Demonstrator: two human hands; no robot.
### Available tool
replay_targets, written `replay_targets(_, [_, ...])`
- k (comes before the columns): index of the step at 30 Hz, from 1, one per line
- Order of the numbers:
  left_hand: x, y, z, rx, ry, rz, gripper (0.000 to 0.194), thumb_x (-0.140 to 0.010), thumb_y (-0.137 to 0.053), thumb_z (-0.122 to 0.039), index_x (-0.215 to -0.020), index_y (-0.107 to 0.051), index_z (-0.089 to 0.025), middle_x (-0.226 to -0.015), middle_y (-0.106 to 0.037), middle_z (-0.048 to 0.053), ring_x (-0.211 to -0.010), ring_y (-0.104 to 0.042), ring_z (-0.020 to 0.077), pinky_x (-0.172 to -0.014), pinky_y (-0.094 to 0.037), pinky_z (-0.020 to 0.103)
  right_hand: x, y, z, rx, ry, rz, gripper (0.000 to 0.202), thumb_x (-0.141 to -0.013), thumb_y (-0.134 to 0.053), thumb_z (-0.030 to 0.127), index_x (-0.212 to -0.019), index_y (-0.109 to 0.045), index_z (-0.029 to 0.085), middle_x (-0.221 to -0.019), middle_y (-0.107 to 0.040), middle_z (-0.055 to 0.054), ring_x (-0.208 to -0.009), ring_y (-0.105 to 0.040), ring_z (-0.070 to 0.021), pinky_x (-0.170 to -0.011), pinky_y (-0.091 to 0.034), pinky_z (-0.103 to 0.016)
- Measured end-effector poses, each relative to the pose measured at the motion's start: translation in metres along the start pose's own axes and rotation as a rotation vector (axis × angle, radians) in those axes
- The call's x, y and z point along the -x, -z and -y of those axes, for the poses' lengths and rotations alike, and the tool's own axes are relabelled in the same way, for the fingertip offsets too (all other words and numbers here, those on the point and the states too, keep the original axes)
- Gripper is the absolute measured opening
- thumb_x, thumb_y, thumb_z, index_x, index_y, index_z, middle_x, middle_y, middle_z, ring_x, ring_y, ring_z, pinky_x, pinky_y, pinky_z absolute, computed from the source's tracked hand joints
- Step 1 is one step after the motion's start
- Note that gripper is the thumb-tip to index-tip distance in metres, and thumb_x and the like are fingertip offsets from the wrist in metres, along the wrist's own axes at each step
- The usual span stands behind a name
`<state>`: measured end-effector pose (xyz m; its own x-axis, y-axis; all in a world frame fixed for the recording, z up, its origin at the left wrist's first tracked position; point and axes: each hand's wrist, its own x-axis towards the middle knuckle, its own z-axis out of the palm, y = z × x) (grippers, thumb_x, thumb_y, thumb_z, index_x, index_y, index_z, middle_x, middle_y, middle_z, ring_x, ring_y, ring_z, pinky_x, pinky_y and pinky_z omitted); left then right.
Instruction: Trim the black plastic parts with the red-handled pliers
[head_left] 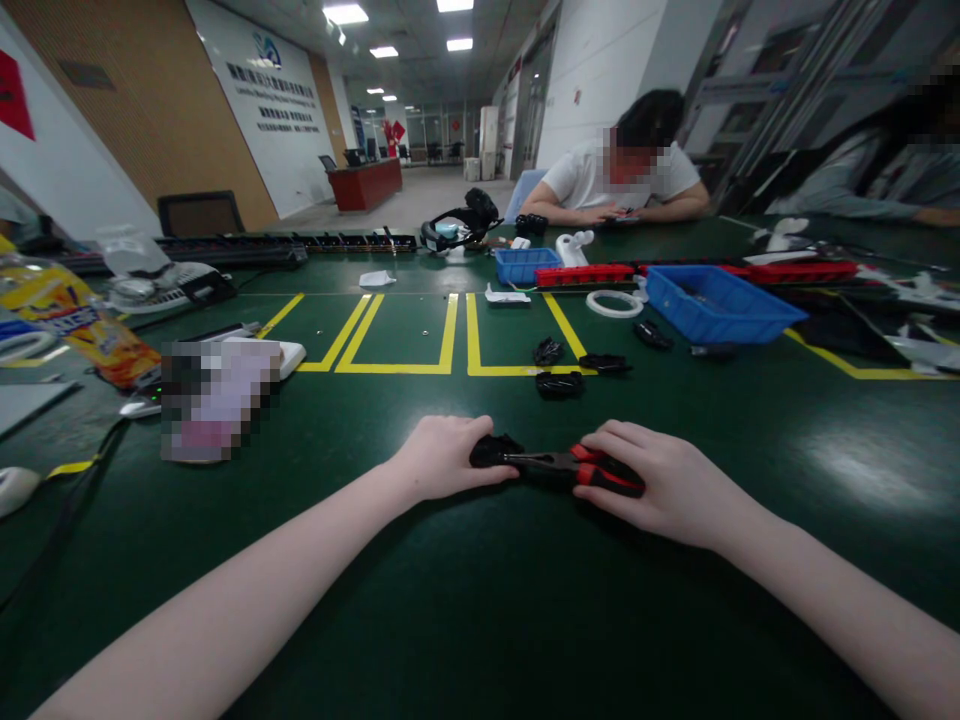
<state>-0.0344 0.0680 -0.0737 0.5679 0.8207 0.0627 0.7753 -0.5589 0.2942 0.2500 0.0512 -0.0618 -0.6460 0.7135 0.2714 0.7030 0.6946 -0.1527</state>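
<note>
Black-and-red pliers (611, 476) are gripped by their handles in my right hand (667, 480), jaws pointing left. My left hand (450, 455) pinches a small black part (491, 450) between thumb and fingers. The tip of the pliers meets that part; whether the jaws clamp it I cannot tell. Both hands are just above or on the green table (480, 610). Beyond them lie similar black pieces: a bundle (548, 351), another piece (559, 384) and a third (604, 363).
A blue bin (720, 305) stands at right, a smaller blue bin (525, 265) farther back. A white ring (615, 303) lies between them. At left are a phone (225, 400) and a tipped drink bottle (82, 320). A person (619, 175) sits across the table.
</note>
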Motion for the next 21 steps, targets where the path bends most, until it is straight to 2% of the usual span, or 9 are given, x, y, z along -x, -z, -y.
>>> replay_targets(8, [-0.0013, 0.0, 0.0018, 0.023, -0.003, 0.001, 0.046, -0.086, -0.057, -0.067, -0.084, -0.054, -0.021, -0.074, -0.064, 0.0, -0.062, -0.058, 0.0177, -0.052, -0.029, 0.024, -0.0004, -0.0009, -0.0038, 0.02, 0.019, -0.031, 0.04, -0.084, -0.063, 0.052, -0.108, -0.067, 0.02, -0.102, -0.071, -0.01, -0.084, -0.069, -0.023, -0.068, -0.057, -0.036])
replay_targets(21, [-0.0007, -0.0007, 0.0033, 0.035, -0.033, -0.02, 0.043, -0.087, -0.058, -0.064, -0.083, -0.053, -0.021, -0.073, -0.062, -0.001, -0.062, -0.057, 0.017, -0.052, -0.028, 0.024, 0.002, 0.0016, -0.006, -0.063, -0.045, -0.056, 0.037, -0.085, -0.063, 0.051, -0.109, -0.066, 0.022, -0.104, -0.07, -0.008, -0.088, -0.069, -0.0228, -0.071, -0.058, -0.037])
